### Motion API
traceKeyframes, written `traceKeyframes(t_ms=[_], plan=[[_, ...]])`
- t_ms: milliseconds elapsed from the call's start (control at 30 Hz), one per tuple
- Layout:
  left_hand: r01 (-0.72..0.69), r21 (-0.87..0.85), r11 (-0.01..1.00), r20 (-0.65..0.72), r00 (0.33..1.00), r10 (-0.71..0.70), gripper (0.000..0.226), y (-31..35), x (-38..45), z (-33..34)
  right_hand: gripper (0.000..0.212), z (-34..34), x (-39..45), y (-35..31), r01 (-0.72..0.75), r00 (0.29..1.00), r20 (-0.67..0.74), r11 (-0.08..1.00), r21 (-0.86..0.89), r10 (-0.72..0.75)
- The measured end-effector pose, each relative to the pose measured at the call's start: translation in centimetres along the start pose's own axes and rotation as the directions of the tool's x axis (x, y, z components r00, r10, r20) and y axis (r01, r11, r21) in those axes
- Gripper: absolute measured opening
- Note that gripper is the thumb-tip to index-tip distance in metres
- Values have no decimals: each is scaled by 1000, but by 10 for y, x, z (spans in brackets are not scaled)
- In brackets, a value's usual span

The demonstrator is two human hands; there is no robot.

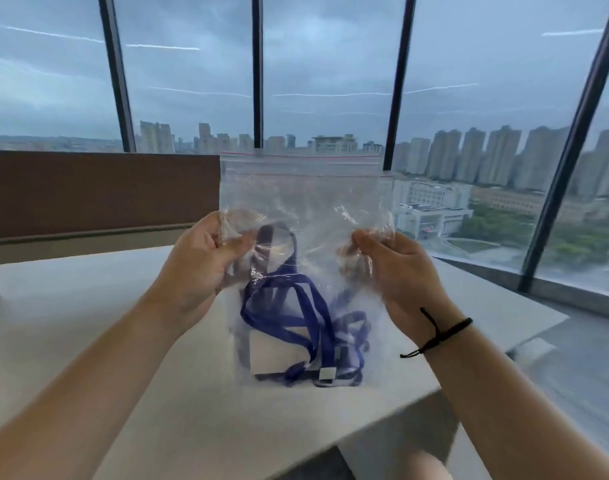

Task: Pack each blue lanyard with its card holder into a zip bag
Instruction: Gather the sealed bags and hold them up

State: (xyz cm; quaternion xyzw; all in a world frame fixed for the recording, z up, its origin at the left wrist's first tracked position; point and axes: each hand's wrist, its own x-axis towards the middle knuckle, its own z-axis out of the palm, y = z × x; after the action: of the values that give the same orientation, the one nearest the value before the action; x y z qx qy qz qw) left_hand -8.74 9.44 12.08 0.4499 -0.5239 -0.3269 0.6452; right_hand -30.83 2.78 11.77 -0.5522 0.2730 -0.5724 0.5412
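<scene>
A clear zip bag (301, 188) with a red line along its seal hangs upright in front of me, above the table. Inside it lies a tangled blue lanyard (289, 306), with a pale card holder (278, 351) at the bottom. My left hand (202, 261) pinches the bag's left side about halfway up. On the opposite side my right hand (396, 271) pinches the bag at the same height. Whether the seal at the top is pressed closed cannot be told.
A pale table (88, 341) spreads under my arms, its corner at the near right. A brown low partition (88, 188) runs along the far left. Tall windows with dark frames (258, 71) stand behind. A black cord is tied round my right wrist.
</scene>
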Motion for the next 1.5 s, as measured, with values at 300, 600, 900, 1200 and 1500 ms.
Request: traceKeyframes(t_ms=[300, 600, 900, 1200, 1500], plan=[[92, -38, 995, 183, 979, -84, 20, -44, 44, 101, 18, -101, -7, 0, 8, 976, -218, 1000, -24, -14], [200, -124, 972, 292, 943, -157, 29, -87, 130, 204, 16, -200, 59, 7, 32, 929, -366, 998, -53, -49], [280, -137, 950, 377, 902, -212, 30, -23, 212, 298, 16, -256, 118, -96, -61, 884, -466, 998, -24, 43], [324, -40, 945, 541, 803, -252, 30, 117, 243, 401, 18, -308, 123, -262, -131, 822, -563, 990, -48, 81], [304, -108, 947, 554, 809, -196, 32, 173, 227, 539, 14, -416, 102, -365, -105, 829, -558, 990, -89, 38]])
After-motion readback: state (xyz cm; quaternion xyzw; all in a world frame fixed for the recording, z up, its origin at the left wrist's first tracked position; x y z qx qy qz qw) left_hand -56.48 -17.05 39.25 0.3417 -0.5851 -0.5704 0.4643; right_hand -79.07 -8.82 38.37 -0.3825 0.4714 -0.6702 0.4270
